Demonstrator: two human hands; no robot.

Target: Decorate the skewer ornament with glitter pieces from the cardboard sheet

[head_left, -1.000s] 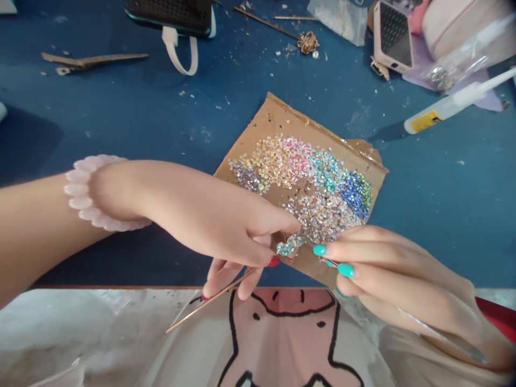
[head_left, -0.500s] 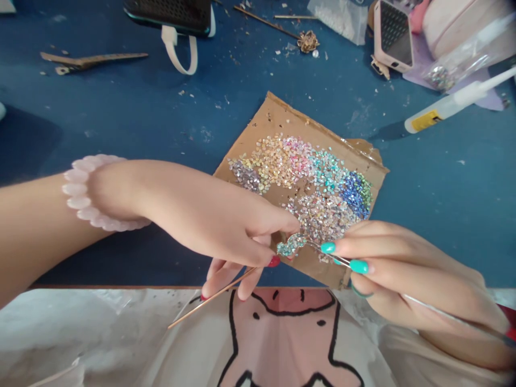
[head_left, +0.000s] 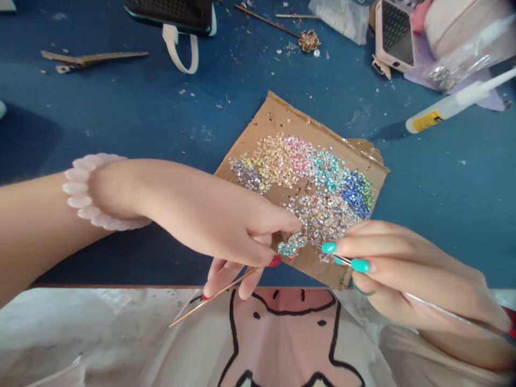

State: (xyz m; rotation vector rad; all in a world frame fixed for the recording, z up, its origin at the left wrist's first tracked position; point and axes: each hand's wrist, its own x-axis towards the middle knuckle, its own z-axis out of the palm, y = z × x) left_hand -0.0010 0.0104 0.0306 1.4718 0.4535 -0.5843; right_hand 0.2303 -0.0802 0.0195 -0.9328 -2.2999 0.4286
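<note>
Tweezers (head_left: 343, 260) sit pinched in the right hand (head_left: 407, 263), their tips reaching the three o'clock end of a chip-covered ornament (head_left: 292, 245); I cannot tell whether they touch it or carry a chip. The left hand (head_left: 201, 209) grips the ornament's stick (head_left: 213, 296) between its fingers, the free end pointing towards eight o'clock, out past the near edge of the tabletop (head_left: 161, 123).

That thin round stick is probably the weak point: should the left fingers slacken, it could roll and turn the ornament away from the tips. Pressing too hard from four o'clock might nudge chips out of line. A chip let slip could land in the mixed pile (head_left: 326, 215) at two o'clock and be hard to pick out again. The cardboard (head_left: 266, 121) reaches beneath both hands, so a knock against its six o'clock corner could jumble the colour groups.
</note>
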